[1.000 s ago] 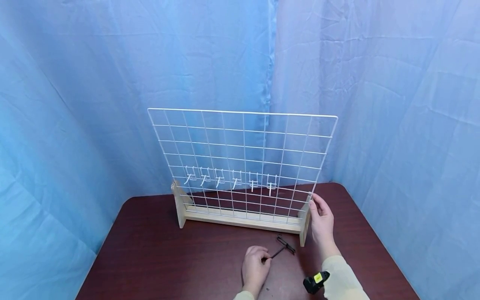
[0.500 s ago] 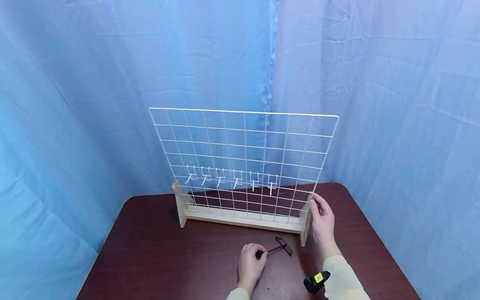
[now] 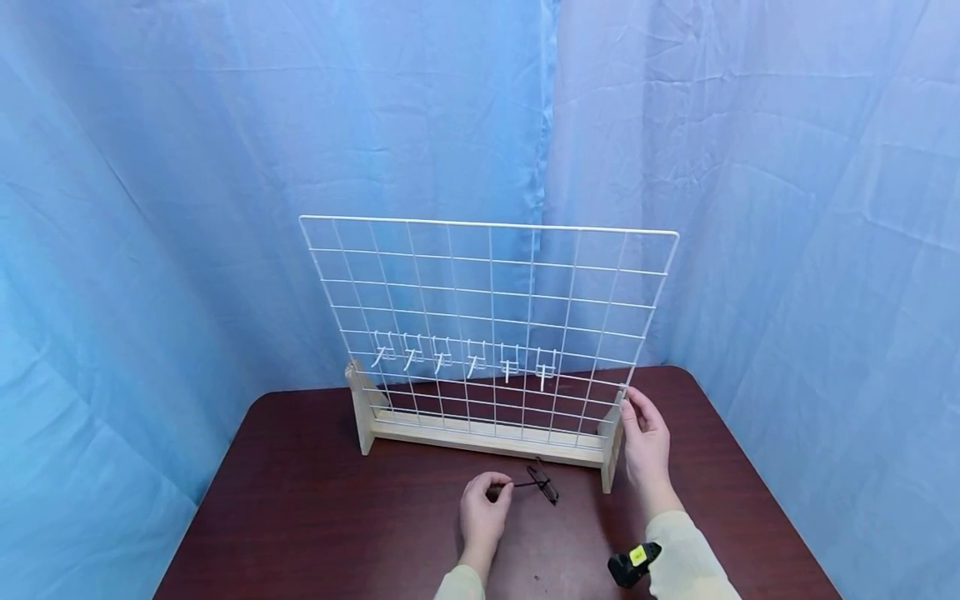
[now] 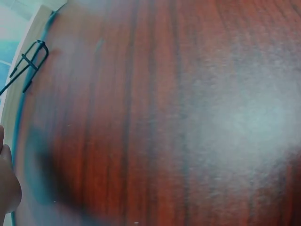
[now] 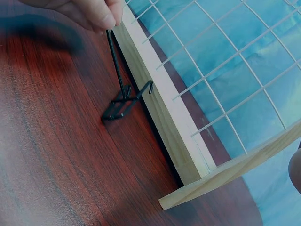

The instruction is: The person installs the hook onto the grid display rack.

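Observation:
My left hand (image 3: 482, 512) pinches the end of a black wire grid hook (image 3: 543, 483) between thumb and fingertips, in front of the wooden base. In the right wrist view the black hook (image 5: 123, 101) hangs from those fingertips, its bent frame lowest, close by the base's front rail. My right hand (image 3: 647, 442) grips the right wooden end piece (image 3: 611, 446) where the white wire grid (image 3: 491, 296) meets it. The grid stands upright in the base (image 3: 480, 442). Several white hooks (image 3: 543, 371) hang in one row across it.
The dark red table (image 3: 322, 517) lies under everything, its back edge near blue curtains (image 3: 420, 108) on the sides and behind. A black wrist device with a yellow label (image 3: 634, 563) sits at the right sleeve.
My left hand has moved left and away from me, carrying the black hook, which has turned to point more sideways. The right hand holds its place; the grid barely shifts in view.

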A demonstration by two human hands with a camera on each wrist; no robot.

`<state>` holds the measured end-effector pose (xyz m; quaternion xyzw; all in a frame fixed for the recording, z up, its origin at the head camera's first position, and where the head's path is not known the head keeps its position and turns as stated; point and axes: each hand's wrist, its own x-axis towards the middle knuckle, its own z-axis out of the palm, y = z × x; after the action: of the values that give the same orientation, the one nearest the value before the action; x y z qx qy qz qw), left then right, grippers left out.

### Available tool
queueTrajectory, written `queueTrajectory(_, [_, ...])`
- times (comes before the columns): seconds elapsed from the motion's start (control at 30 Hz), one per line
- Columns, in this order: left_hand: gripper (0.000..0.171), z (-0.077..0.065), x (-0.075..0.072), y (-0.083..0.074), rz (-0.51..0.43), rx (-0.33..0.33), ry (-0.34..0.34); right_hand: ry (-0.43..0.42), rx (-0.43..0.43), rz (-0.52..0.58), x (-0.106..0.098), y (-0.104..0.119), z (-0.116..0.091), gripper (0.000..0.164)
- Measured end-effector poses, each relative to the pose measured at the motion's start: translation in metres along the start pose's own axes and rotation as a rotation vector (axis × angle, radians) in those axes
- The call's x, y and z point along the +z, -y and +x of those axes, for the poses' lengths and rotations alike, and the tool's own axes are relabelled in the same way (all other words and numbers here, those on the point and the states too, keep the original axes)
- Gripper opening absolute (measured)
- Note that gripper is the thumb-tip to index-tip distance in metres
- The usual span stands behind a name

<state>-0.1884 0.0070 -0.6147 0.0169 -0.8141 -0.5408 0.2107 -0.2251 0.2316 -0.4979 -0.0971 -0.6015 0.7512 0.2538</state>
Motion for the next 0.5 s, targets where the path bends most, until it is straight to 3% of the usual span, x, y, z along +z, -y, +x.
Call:
queueTrajectory(0.27, [0.011,0.009,-0.002,-0.006,-0.216,-0.134,-0.048,-0.005,-0.003,-0.011,0.0,0.0,0.0,0.033])
queueTrajectory(0.5, [0.012,0.017,-0.003,-0.009,-0.295,-0.145,-0.068,-0.002,0.003,-0.002,0.001,0.0,0.0,0.035])
